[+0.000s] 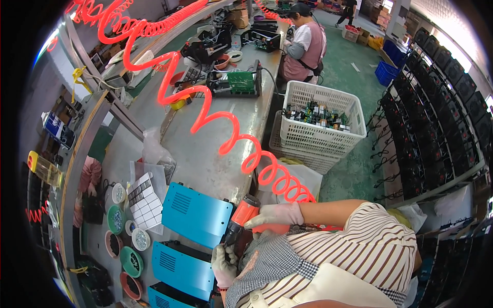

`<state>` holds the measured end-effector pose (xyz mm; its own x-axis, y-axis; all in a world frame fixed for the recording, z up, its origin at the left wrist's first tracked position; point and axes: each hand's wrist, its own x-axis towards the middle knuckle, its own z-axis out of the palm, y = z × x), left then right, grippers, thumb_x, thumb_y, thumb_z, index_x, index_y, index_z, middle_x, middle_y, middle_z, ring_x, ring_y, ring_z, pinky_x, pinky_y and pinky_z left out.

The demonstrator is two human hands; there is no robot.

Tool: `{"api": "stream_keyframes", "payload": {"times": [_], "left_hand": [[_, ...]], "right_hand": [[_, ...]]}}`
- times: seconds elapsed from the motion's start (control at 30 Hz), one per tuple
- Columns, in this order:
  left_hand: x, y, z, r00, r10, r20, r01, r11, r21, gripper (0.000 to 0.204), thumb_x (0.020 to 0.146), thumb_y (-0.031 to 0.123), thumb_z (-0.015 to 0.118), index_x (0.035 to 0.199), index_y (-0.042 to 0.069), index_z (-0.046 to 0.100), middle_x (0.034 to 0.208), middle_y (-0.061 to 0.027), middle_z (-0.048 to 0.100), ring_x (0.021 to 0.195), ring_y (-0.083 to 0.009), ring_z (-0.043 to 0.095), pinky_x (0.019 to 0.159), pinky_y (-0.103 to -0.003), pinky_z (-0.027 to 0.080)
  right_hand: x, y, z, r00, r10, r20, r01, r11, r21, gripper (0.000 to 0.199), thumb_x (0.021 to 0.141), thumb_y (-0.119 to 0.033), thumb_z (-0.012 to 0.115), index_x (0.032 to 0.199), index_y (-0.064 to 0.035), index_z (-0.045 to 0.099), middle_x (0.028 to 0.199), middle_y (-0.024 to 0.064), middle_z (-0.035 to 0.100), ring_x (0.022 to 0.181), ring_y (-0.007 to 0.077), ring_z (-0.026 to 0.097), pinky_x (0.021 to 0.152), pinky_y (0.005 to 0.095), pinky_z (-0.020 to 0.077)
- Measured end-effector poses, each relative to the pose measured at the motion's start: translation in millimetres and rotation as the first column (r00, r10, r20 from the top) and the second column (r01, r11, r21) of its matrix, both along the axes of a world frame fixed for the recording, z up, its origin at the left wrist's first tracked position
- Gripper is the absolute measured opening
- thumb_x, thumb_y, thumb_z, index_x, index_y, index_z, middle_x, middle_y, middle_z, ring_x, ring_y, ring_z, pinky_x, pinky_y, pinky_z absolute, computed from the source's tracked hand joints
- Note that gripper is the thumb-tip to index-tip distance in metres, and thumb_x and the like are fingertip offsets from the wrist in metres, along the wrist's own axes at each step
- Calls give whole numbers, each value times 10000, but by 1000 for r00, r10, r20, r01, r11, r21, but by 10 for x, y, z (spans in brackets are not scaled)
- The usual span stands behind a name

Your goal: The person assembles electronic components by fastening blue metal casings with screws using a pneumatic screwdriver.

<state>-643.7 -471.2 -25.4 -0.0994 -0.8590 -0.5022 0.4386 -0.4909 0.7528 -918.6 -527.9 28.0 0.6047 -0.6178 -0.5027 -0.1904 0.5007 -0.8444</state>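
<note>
Orange and black, a power driver point(247, 209) sits in the right hand point(277, 215), whose white-gloved fingers are closed around its body. At seven o'clock from the driver, the gloved left hand point(224, 269) has its fingers curled by the tool's dark nose; whether they pinch anything, I cannot tell. Just beside the driver, at nine o'clock, lies a blue vented cover point(197, 215), with a second blue cover point(182, 268) at eight. Beyond, at nine, stand small bowls point(142, 249) of loose parts. A red coiled hose point(204, 114) stretches toward eleven above the grey bench point(205, 154). Farther off, a white crate point(318, 139) of electronic parts stands at one, a green circuit board point(240, 81) at twelve.
</note>
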Motion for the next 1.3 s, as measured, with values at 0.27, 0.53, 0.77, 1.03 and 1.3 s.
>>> {"api": "stream_keyframes", "payload": {"times": [0.27, 0.53, 0.77, 1.03, 1.3], "left_hand": [[-10, -6, -83, 1000, 12, -11, -12, 1000, -15, 292, 969, 322, 610, 1002, 38, 550, 758, -19, 561, 591, -76, 466, 515, -203, 380], [-74, -12, -42, 999, 29, 19, -27, 998, -64, 271, 978, 292, 599, 999, 26, 552, 762, -28, 565, 580, -72, 458, 513, -194, 372], [-157, -38, 57, 999, 44, -3, -44, 998, -54, 272, 984, 295, 588, 1008, 26, 560, 767, -31, 568, 604, -84, 472, 537, -207, 385], [-127, -12, 62, 998, 57, 33, -57, 998, -9, 261, 979, 310, 594, 995, 51, 566, 756, -4, 570, 600, -70, 473, 527, -203, 381], [-153, -65, 71, 994, 106, -25, -106, 994, -7, 265, 966, 309, 617, 989, 49, 573, 754, -2, 571, 593, -64, 471, 522, -185, 379]], "right_hand": [[6, 21, 36, 998, -30, 60, 34, 997, -68, 457, 922, -489, 608, 1000, -43, 668, 865, 39, 657, 776, 113, 608, 719, 267, 507], [-5, 36, 408, 997, -49, -59, 52, 997, 52, 480, 930, -511, 582, 953, -40, 671, 805, 29, 629, 724, 121, 592, 686, 275, 497], [3, 32, 227, 997, -31, -63, 38, 994, 102, 403, 956, -430, 578, 1075, -52, 650, 871, 40, 641, 735, 136, 607, 710, 282, 510], [-9, 44, -89, 978, -140, 154, 145, 989, -19, 372, 919, -421, 623, 984, -56, 652, 827, 48, 677, 551, 84, 555, 501, 237, 471], [-15, -1, 183, 989, -110, 99, 107, 994, 35, 377, 916, -412, 630, 1038, -55, 632, 832, 41, 678, 555, 78, 557, 521, 240, 481]]}}
